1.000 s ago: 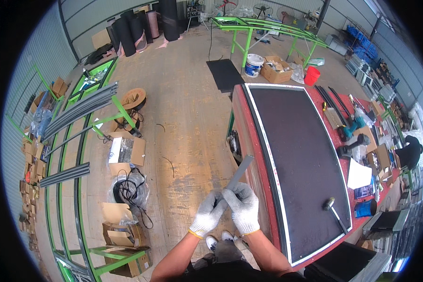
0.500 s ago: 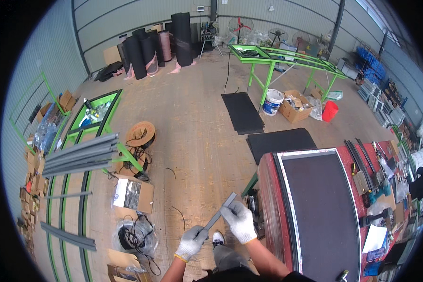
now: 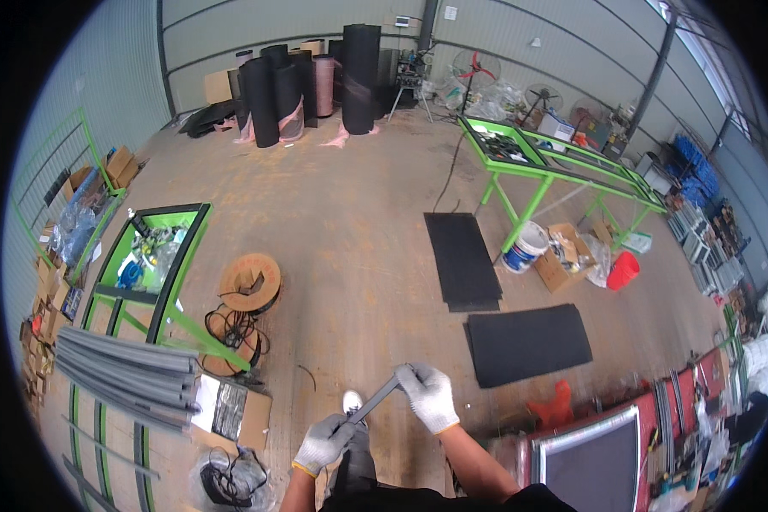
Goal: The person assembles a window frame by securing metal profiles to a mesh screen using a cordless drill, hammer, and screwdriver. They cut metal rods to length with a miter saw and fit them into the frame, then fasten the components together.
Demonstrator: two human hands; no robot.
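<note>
Between my two gloved hands is a short, flat grey strip (image 3: 375, 401), slanting up to the right in front of my body. My left hand (image 3: 323, 443), in a whitish knit glove, is closed around its lower end. The upper end sits in the closed fingers of my right hand (image 3: 428, 398), gloved alike. What the strip belongs to cannot be made out. Below it my shoe (image 3: 352, 401) shows on the brown floor.
At left, grey profiles (image 3: 124, 375) lie across a green frame (image 3: 198, 243), beside cable spools (image 3: 252, 286) and an open carton (image 3: 254, 418). Black sheets (image 3: 529, 341) lie on the floor at right, near a red-covered table (image 3: 520, 456) with a framed panel (image 3: 593, 465).
I have moved forward across the floor, so the framed panel and the left-hand profiles now sit lower in view. Both hands still hold the grey strip.
</note>
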